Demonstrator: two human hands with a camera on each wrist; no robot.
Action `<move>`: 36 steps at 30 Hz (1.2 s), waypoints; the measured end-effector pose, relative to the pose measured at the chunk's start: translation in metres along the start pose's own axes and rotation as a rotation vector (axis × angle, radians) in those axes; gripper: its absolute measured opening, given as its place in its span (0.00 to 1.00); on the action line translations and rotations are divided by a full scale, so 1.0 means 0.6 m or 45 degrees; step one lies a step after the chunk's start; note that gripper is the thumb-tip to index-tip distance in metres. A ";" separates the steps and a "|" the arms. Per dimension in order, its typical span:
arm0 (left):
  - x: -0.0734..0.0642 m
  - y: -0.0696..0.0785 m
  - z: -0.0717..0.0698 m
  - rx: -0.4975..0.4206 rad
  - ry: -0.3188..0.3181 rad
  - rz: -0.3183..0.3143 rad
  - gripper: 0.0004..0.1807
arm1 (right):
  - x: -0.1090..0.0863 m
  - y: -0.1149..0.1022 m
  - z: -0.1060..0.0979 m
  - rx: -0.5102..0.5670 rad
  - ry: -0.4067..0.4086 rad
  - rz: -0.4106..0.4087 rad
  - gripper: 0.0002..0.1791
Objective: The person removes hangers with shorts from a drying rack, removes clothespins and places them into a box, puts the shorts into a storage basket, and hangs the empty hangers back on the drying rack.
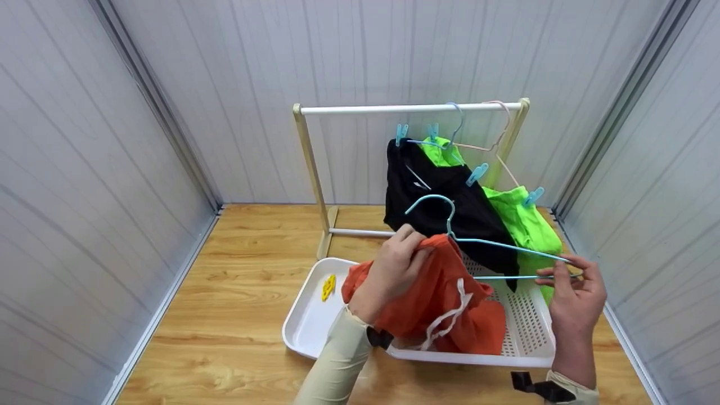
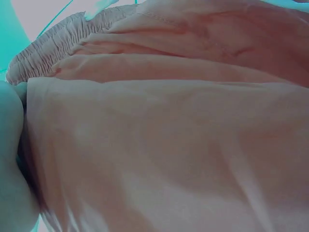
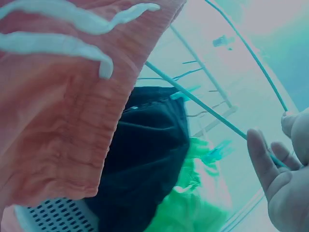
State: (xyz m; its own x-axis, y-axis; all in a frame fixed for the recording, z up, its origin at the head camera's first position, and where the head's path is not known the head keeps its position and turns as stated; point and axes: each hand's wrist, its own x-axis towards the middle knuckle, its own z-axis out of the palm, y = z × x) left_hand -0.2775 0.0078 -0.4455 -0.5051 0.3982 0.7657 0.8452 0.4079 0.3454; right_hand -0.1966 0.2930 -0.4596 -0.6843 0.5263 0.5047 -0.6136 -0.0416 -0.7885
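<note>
My left hand (image 1: 396, 261) grips the waistband of orange shorts (image 1: 419, 295), which have a white drawstring (image 1: 450, 315) hanging down the front. A light-blue wire hanger (image 1: 478, 241) has its left part inside the shorts' waist, hook upward. At its bare right end, my right hand (image 1: 576, 292) pinches the hanger between thumb and fingers. The right wrist view shows the elastic waistband (image 3: 87, 140) beside the hanger wire (image 3: 207, 108). Orange cloth (image 2: 159, 145) fills most of the left wrist view, hiding much of the left fingers.
Behind stands a drying rack (image 1: 371, 109) bearing black shorts (image 1: 450, 202) and bright green shorts (image 1: 529, 225) on hangers with blue clothespins (image 1: 477, 174). Below the hands sits a white perforated basket (image 1: 529, 326). At left, a white tray (image 1: 304, 320) holds yellow clothespins (image 1: 328, 287).
</note>
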 end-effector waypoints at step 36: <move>-0.013 -0.007 0.041 0.057 -0.048 -0.016 0.03 | 0.041 -0.078 -0.023 -0.584 -0.001 -0.381 0.08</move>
State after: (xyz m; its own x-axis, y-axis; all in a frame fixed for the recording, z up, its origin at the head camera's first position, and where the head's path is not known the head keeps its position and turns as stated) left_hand -0.2813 0.0230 -0.4661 -0.5223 0.4231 0.7404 0.8307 0.4489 0.3294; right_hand -0.1795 0.3198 -0.4154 -0.5065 0.4579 0.7306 -0.5465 0.4848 -0.6828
